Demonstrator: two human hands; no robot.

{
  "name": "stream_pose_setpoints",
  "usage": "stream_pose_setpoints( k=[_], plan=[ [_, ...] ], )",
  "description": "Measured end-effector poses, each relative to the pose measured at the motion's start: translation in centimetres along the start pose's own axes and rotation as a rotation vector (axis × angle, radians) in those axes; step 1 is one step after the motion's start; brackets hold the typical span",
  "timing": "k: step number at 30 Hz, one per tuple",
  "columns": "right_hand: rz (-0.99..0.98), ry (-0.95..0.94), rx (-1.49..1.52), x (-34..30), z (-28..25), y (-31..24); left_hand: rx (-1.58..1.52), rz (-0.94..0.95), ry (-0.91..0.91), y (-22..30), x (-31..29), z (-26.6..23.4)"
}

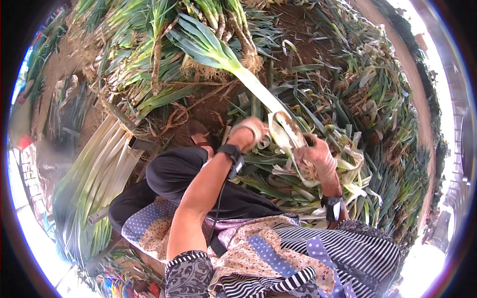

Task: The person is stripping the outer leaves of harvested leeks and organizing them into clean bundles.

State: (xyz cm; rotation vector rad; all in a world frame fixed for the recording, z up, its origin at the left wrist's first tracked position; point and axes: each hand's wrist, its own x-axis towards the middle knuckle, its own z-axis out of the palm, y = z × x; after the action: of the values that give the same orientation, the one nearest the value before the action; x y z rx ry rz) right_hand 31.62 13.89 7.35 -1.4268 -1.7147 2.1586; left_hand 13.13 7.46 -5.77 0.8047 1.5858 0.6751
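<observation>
A long leek (256, 89) with green leaves and a white shank slants from the upper middle toward me. My right hand (318, 158) is wrapped round its lower end, close to the roots (308, 174). Along the shank, a loosened outer layer (279, 129) stands away, with brownish soil beside it. Just left of this layer is my left hand (248, 133), blurred, its fingers curled inward. Whether it grips a strip of leaf is hidden. Both wrists wear dark bands with small devices.
Stripped leaves (348, 174) lie heaped under my hands and to the right. Unpeeled leeks with roots (228, 30) are piled ahead. At the left, a bundle of clean white leeks (102, 174) rests on a metal frame (141, 144). My knee (174, 171) is beside it.
</observation>
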Motion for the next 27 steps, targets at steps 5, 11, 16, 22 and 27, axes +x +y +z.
stream_pose_setpoints(
  k=[5,11,16,22,27],
  plan=[
    [-0.132,-0.05,-0.509,-4.7,-1.4,0.7,-1.393,0.163,0.528,-2.5,1.0,-9.4],
    [0.212,-0.075,-0.412,-7.7,-3.1,3.4,-1.923,0.436,0.333,-0.4,0.4,-9.4],
    [-0.146,-0.054,-0.784,0.3,-6.5,11.8,-1.618,0.727,0.414,4.4,-4.3,-8.3],
    [-0.494,-0.02,-0.137,9.6,3.9,-0.6,-1.485,0.862,0.462,3.9,-7.4,-10.3],
    [-0.482,-0.216,-0.086,14.2,14.0,-7.5,-1.451,0.791,0.548,3.5,-8.0,-11.7]
  ],
)
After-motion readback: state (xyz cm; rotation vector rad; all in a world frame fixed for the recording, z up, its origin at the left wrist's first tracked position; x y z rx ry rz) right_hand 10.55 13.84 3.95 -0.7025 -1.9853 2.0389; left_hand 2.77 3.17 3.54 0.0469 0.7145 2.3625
